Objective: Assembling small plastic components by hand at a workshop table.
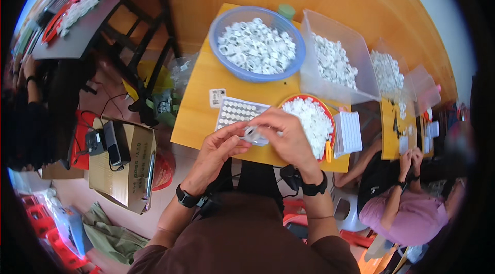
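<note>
Over the front of the yellow table, my left hand [219, 146] and my right hand [285, 132] meet at a small white plastic part with a dark opening [251, 132]. Both sets of fingers are closed around it, and my right fingers are slightly blurred and cover some of it. Beneath my hands lies a pale tray [225, 111] with rows of small round white pieces. A red-rimmed bowl [332, 119] heaped with small white pieces stands just right of my right hand.
Behind are a blue basin [219, 60] and a clear plastic bin [363, 88], both holding white parts. A stack of white trays [348, 134] and an orange-handled tool [328, 151] sit at right. Another person [407, 212] works at right; a cardboard box [121, 176] stands at left.
</note>
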The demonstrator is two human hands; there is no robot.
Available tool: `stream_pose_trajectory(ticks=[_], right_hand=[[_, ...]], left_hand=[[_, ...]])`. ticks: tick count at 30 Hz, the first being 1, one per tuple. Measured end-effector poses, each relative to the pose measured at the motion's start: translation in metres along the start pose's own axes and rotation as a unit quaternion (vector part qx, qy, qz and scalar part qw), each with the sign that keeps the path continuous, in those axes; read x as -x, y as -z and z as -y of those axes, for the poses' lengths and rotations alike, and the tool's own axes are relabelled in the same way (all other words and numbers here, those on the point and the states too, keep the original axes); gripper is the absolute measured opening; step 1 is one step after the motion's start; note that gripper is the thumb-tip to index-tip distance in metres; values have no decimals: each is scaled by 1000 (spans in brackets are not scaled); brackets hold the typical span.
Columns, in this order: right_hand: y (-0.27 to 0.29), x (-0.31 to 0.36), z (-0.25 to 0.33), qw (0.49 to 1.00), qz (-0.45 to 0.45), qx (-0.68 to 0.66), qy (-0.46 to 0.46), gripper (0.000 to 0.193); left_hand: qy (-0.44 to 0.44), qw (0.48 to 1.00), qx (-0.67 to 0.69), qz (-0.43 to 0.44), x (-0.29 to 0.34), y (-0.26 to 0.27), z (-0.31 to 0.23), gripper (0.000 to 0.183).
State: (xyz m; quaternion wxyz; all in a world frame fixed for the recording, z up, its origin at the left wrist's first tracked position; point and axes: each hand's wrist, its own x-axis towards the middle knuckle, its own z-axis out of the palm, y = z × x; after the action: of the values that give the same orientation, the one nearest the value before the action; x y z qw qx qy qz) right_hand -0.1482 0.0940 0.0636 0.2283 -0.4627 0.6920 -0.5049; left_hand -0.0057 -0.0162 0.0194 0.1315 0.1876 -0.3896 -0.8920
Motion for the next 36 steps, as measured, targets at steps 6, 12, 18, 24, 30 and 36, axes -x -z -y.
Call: stream_pose_trajectory(ticks=[6,12,18,24,30,36], right_hand=[[-15,37,-2,1000,4,-17,4,11],[-22,65,-24,991,-115,-14,-61,10],[-11,83,-56,964,-221,-5,-149,8],[-18,53,-56,965,-238,28,-103,9],[-34,15,-65,957,-245,151,-47,8],[-39,10,-72,946,-240,214,-33,10]], left_hand=[[77,991,-71,79,3,18,11,32],[138,985,-41,98,4,17,15,29],[125,991,5,52,10,24,20,33],[146,985,35,80,10,29,17,33],[128,989,14,66,13,28,16,34],[119,991,10,63,13,28,15,34]])
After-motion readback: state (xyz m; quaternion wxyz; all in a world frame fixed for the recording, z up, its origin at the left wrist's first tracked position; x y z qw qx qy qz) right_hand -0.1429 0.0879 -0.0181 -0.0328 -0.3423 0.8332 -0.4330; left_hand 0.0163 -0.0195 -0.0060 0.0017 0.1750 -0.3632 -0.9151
